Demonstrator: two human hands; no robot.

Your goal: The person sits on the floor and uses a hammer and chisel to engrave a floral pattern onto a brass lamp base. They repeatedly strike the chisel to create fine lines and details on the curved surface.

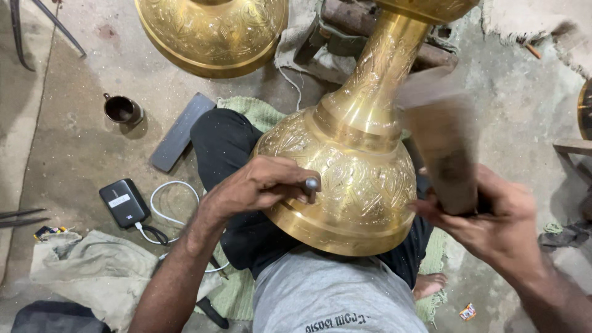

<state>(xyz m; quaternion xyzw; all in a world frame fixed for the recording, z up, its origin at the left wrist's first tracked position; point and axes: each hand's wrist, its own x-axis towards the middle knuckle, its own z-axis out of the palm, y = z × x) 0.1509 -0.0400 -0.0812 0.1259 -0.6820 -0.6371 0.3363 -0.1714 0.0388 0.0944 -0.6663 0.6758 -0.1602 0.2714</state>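
A large engraved brass vase point(357, 154) lies across my lap, its neck pointing away from me. My left hand point(259, 185) is closed around a small steel punch point(312, 185), with the tip pressed on the vase's bulging body. My right hand point(493, 222) grips a wooden mallet point(441, 148), which is raised beside the vase and blurred by motion. I sit on the floor in black trousers and a grey shirt.
A second brass vessel point(213, 31) stands at the top. On the concrete floor to the left lie a dark cup point(122, 110), a grey flat bar point(182, 131), a black power bank point(124, 202) with a white cable, and crumpled cloth point(98, 271). A green mat point(259, 111) is under me.
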